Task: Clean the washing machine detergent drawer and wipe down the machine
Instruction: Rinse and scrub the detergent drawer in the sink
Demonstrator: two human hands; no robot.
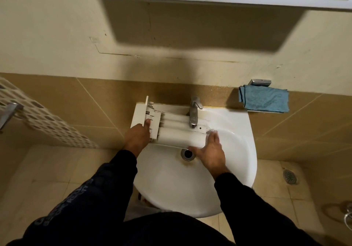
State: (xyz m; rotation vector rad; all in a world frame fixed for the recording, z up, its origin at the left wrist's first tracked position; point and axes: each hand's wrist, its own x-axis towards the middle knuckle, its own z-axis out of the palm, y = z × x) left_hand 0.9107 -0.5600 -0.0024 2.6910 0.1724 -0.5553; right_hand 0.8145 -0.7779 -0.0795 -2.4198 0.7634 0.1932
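A person in dark sleeves stands at a white sink (pixel 245 150) and rinses a washing-machine detergent drawer (pixel 177 133) laid across the bowl, underside up, just beyond the drain (pixel 188 154). The right hand (pixel 209 155) cups the drawer's free end, thumb along the near edge and fingers spread against the end, where water splashes. The left hand (pixel 137 137) grips the ribbed part just behind the front panel, thumb on top, apparently to steady the drawer and keep it tilted into the stream. The drawer's back end sits directly under the tap (pixel 194 112), probably so the flow runs along its channels and falls into the bowl.

The front panel overhangs the sink's left rear corner, so there is little room to slide further left; to the right the bowl is open water-slicked porcelain, giving space to turn or shift the drawer. Beyond, a blue cloth (pixel 264 101) hangs on the tiled ledge right of the tap, within reach for the wiping not yet begun.
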